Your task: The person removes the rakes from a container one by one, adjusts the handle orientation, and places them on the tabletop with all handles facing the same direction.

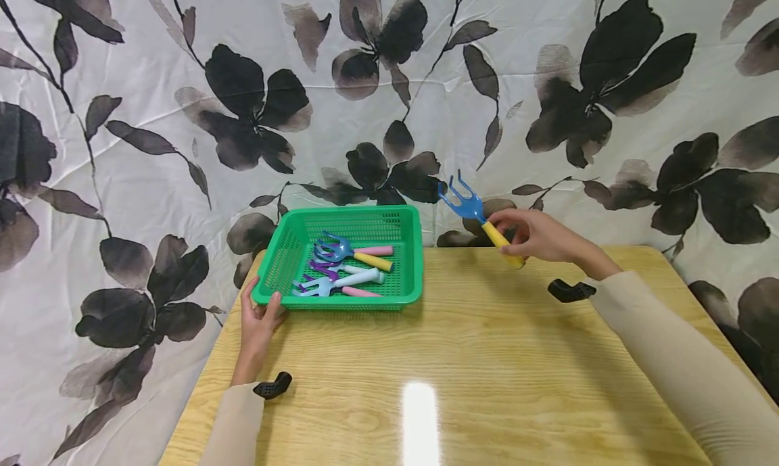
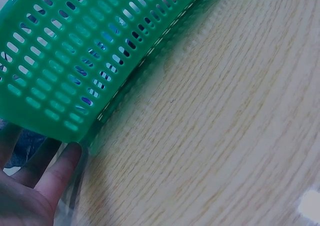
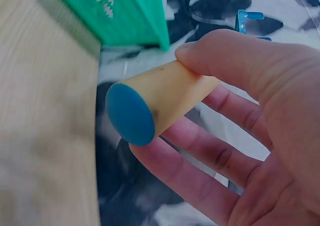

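My right hand (image 1: 538, 233) pinches the yellow handle of a blue three-tined garden hand fork (image 1: 465, 202) between thumb and fingers. It is tilted above the back of the table, tines up and to the left. In the right wrist view the handle (image 3: 172, 93) shows its blue end cap (image 3: 130, 114). My left hand (image 1: 258, 324) touches the front left corner of a green plastic basket (image 1: 341, 302), its fingers spread around that corner and fairly straight. Inside the basket lie several small hand forks: a blue one (image 1: 335, 248) with a yellow handle, a pale blue one (image 1: 322, 287), others with purple or pink parts.
The basket stands at the back left of a light wooden table (image 1: 487, 371). Right behind the table hangs a white cloth (image 1: 475, 134) with dark flowers. A black wrist device (image 1: 274, 385) sits by the left sleeve, another device (image 1: 571, 290) by the right.
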The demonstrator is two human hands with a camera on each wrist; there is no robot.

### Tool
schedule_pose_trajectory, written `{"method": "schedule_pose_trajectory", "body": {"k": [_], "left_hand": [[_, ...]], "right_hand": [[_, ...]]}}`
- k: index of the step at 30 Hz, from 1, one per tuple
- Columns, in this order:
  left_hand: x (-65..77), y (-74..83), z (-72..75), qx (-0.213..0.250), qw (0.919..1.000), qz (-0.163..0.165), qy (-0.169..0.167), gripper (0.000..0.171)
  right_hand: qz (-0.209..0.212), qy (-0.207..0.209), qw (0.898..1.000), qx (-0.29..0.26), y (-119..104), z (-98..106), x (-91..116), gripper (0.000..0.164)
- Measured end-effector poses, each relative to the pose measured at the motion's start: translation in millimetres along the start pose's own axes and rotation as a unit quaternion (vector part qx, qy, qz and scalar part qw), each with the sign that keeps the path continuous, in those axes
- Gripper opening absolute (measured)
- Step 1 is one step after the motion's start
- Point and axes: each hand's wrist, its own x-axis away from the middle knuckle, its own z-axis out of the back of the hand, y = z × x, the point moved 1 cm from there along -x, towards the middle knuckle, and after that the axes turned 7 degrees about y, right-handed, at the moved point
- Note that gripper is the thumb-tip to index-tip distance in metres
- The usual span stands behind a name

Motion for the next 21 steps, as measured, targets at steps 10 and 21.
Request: {"method": "schedule_pose_trajectory", "body": {"k": [10,21], "left_hand": [[0.7,1.6,0.3,-0.008,0.9999,-0.001,0.007,0.071],[-2.5,1.8,-0.7,-0.027,0.9995,-0.001,0.014,0.069]], "right_hand": [[-0.046,0.038,0.998,-0.027,53,13,63,0.062],[-0.099,0.100,0.990,-0.024,109,27,118,0.063]]}}
